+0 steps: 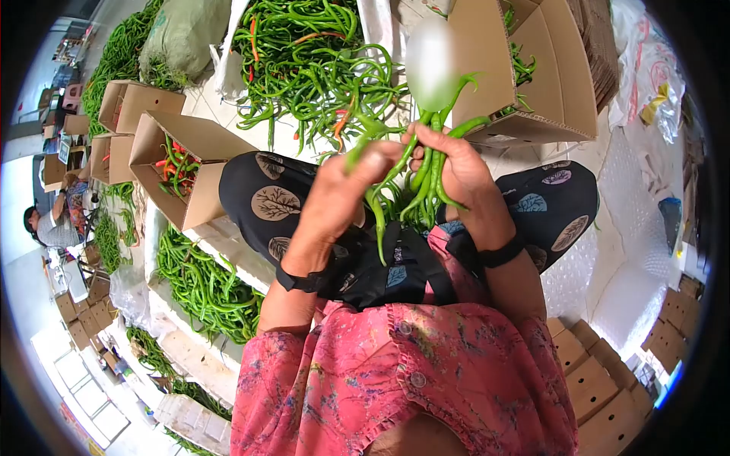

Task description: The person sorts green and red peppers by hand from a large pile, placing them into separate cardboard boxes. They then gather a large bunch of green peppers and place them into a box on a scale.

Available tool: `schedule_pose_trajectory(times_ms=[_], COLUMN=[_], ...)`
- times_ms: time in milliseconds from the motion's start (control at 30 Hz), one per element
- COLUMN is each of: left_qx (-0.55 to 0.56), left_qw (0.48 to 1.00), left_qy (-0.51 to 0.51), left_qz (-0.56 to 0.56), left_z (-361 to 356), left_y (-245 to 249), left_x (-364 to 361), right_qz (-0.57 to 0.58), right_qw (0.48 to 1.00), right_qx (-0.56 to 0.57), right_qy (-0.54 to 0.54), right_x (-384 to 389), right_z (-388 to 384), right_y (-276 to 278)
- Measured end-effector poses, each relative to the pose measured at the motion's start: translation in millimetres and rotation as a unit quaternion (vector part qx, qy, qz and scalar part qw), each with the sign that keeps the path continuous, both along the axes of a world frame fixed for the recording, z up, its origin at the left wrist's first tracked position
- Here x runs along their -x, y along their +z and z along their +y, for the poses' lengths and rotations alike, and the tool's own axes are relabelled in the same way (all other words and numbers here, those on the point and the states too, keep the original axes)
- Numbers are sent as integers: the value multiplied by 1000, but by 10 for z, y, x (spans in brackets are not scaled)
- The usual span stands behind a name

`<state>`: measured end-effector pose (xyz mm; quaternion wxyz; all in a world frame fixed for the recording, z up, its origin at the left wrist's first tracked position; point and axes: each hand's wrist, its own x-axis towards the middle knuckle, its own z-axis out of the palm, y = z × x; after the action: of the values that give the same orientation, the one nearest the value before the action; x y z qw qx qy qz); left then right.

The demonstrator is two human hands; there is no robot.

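My right hand (456, 163) is closed round a bunch of long green peppers (431, 171), which stick out above and below the fingers. Beside it on the left, my left hand (342, 182) has its fingers drawn together on a green pepper (365, 140), blurred by motion. More green peppers lie in my lap under the hands. Just beyond, a big heap of green peppers (304, 68) with a few red ones spreads over a white sack and the floor. An open cardboard box (475, 68) with some green peppers inside stands at the upper right.
Left of my knees is an open box (205, 197) holding red and green peppers. Below it lies a pile of green peppers (205, 285). A stuffed sack (186, 34) is at the upper left, and another person (57, 224) sits far left. Cartons (601, 380) stand lower right.
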<state>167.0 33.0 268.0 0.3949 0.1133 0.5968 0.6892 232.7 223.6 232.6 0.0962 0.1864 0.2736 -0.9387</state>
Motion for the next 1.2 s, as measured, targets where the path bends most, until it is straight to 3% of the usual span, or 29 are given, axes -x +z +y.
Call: schedule_pose_trajectory(times_ms=[33, 100, 167, 233, 300, 367, 400, 500, 600, 700, 733, 767, 833, 900, 1033, 1100, 1167, 1200], left_qx=[-83, -160, -130, -110, -82, -122, -121, -113, -42, -61, -61, -26, -66, -85, -87, -79, -53, -47], left_qw=[988, 967, 974, 977, 986, 979, 979, 982, 997, 996, 993, 994, 995, 993, 990, 990, 991, 992], left_qy=[65, 124, 141, 137, 93, 34, 16, -1, -24, 4, 22, 60, 61, 75, 111, 115, 116, 113], left_qz=[-114, -156, -122, -120, -111, -161, -165, -150, -59, -61, -95, -83, -52, -35, 22, 34, 38, 35], left_z=[-25, -157, -214, -190, -55, 75, 161, 276, 303, 333, 289, 260, 125, -21, -206, -256, -312, -338], left_y=[0, -50, -21, 0, -1, -76, -76, -49, -21, 65, 131, 200, 330, 469, 619, 627, 620, 638], left_x=[53, 208, 268, 251, 176, 75, 6, -102, -107, -103, -88, -97, -55, -4, 224, 401, 622, 728], right_qz=[-1, 13, 2, -6, -6, 98, 129, 142, 136, 130, 116, 112, 35, 30, -31, -41, -32, -111], right_qw=[1000, 1000, 1000, 993, 989, 974, 976, 964, 974, 958, 949, 935, 908, 881, 857, 872, 892, 853], right_qx=[-1, 15, -4, -116, -140, -200, -166, -221, -180, -255, -293, -337, -418, -465, -475, -459, -448, -511], right_qy=[-2, -16, -6, 36, 52, 36, 49, 30, -6, 5, 36, 6, -16, -77, -197, -166, -49, 6], right_x=[2, -7, -36, -34, 5, 20, 12, -33, -138, -121, -117, -150, -187, -302, -213, -84, 41, 57], right_z=[25, 40, 38, -6, -65, -207, -233, -248, -227, -138, -54, 95, 483, 932, 1806, 2210, 2460, 2551], right_y=[-32, -42, -4, 117, 133, 111, 238, 157, 229, 352, 447, 644, 1038, 1391, 1576, 1456, 1122, 882])
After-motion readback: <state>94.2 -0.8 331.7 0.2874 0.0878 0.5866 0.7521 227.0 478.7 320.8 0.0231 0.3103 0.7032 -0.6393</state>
